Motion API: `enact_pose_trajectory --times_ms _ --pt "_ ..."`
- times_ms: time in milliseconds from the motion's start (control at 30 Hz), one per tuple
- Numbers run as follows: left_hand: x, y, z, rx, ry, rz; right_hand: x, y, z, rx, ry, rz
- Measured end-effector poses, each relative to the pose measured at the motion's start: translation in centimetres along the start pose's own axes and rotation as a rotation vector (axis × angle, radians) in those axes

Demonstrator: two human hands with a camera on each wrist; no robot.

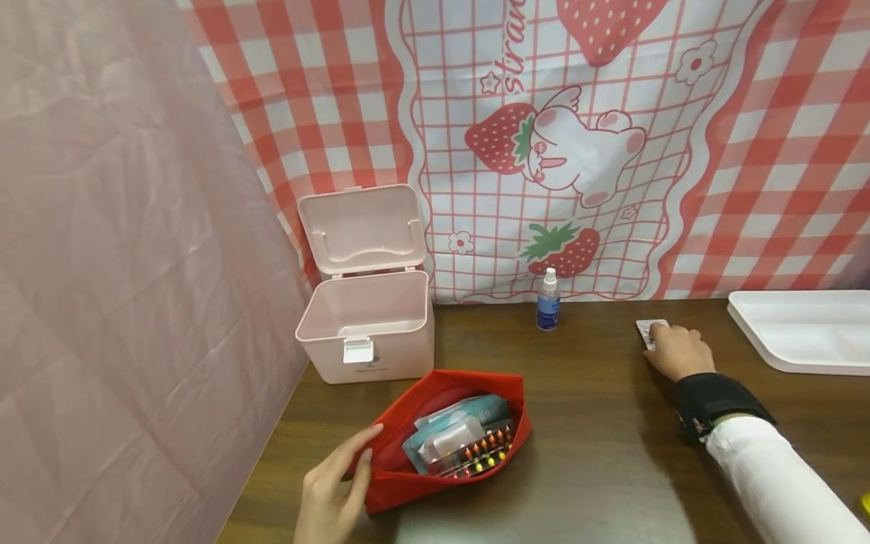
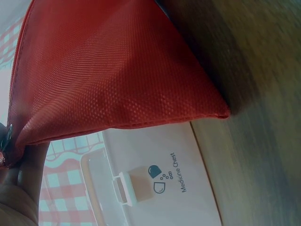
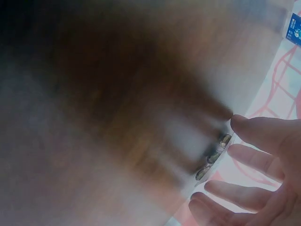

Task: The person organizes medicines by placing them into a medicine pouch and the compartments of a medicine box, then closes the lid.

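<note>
At the left end of a red zip pouch [image 1: 408, 495], my left hand [image 1: 329, 483] grips the fabric edge between thumb and fingers. The pouch's mouth gapes, showing a teal packet [image 1: 492, 409], a whitish translucent pack [image 1: 454, 438] and blister packs of coloured capsules [image 1: 485, 451]. In the left wrist view the pouch's red side [image 2: 117, 70] fills much of the picture. My right hand [image 1: 682, 353] reaches over a small silver blister pack [image 1: 643, 327] lying on the table. Its fairly straight, spread fingers are right at the edge of the blister pack [image 3: 214, 157] in the right wrist view.
A pink medicine chest [image 1: 370, 370] with its lid raised stands at the back left, behind the pouch. A small spray bottle [image 1: 547, 306] is near the checked cloth backdrop. To the right lies a white divided tray [image 1: 782, 359]. A yellow thing [image 1: 865, 504] shows at the right edge.
</note>
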State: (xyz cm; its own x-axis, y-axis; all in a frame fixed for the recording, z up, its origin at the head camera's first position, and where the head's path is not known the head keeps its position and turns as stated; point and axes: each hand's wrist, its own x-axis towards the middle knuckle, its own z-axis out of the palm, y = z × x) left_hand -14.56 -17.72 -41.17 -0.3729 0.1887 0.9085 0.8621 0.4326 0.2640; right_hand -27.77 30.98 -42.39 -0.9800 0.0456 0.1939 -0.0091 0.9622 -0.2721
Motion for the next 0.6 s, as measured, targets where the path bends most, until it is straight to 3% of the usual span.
enact_pose_trajectory --times_ms 467,600 --pt "-0.36 -0.24 0.03 0.013 -0.012 -0.022 -0.06 -0.15 -0.26 0.040 -0.053 0.044" --pt "-0.35 -0.20 0.02 0.014 -0.010 -0.021 -0.10 -0.18 -0.33 0.047 -0.027 0.064"
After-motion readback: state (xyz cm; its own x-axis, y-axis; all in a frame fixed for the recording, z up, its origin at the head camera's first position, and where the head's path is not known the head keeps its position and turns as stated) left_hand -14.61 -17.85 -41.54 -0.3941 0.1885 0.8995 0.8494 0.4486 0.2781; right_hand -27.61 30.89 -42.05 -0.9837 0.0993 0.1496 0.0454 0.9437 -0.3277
